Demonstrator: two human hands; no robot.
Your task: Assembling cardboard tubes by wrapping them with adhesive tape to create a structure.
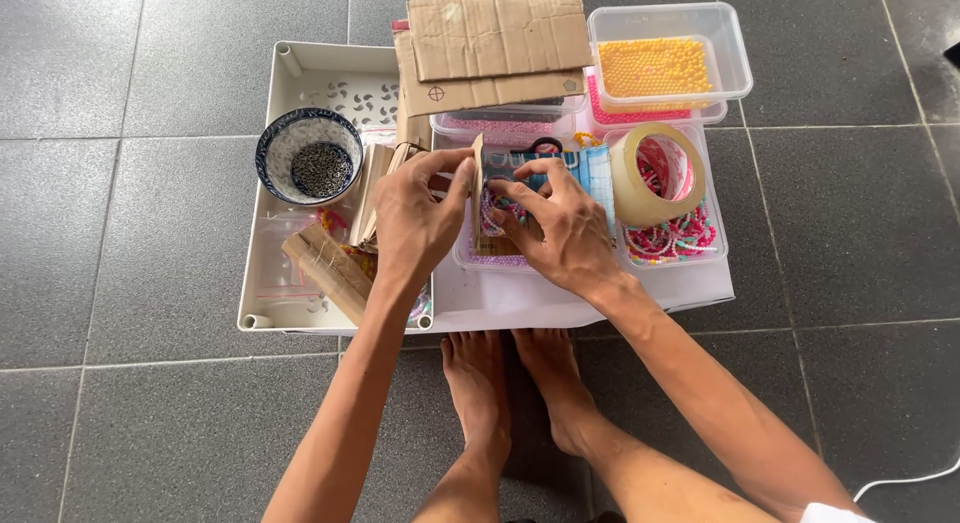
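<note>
Head view looks straight down at your two hands meeting over a clear plastic tub of pink beads (497, 258) on the white tray (300, 63) set on the grey tiled floor (120, 183). Your left hand (420, 218) pinches the edge of a small brown cardboard card (478, 173), fingers closed on it; your right hand (565, 228) closes its fingertips on a strand of coloured beads (492, 211) at that card. Just right of your right hand stands a roll of clear packing tape (655, 173). Left of your left hand sits a blue-rimmed bowl of dark beads (310, 158). Folded brown cardboard sheets (495, 43) lie beyond
</note>
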